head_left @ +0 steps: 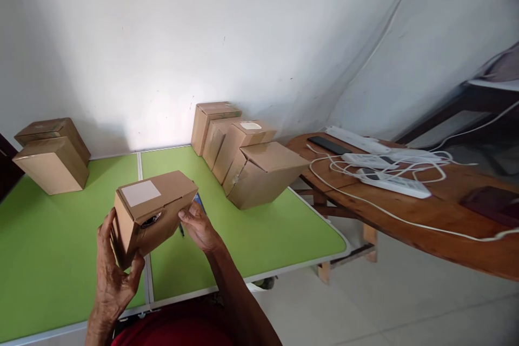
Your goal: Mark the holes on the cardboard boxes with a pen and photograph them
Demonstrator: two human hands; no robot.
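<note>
Between my two hands is a brown cardboard box (170,227), tilted above the green table. It has a white label (141,193) on its top and a dark hole in its front side, with something black and shiny showing inside. My left hand (115,275) grips the box's left end, thumb at the lower edge. My right hand (198,224) pinches the right end. Behind the right hand, a blue item (198,200) lies partly hidden on the table, and the tip of a dark pen-like object (181,230) shows below the box.
Several cardboard boxes (267,173) stand in a row at the table's (251,248) back right, against the wall. Two more boxes (54,165) are at the left. A wooden table (324,173) to the right carries white power strips (393,184), tangled cables and a black object (329,145).
</note>
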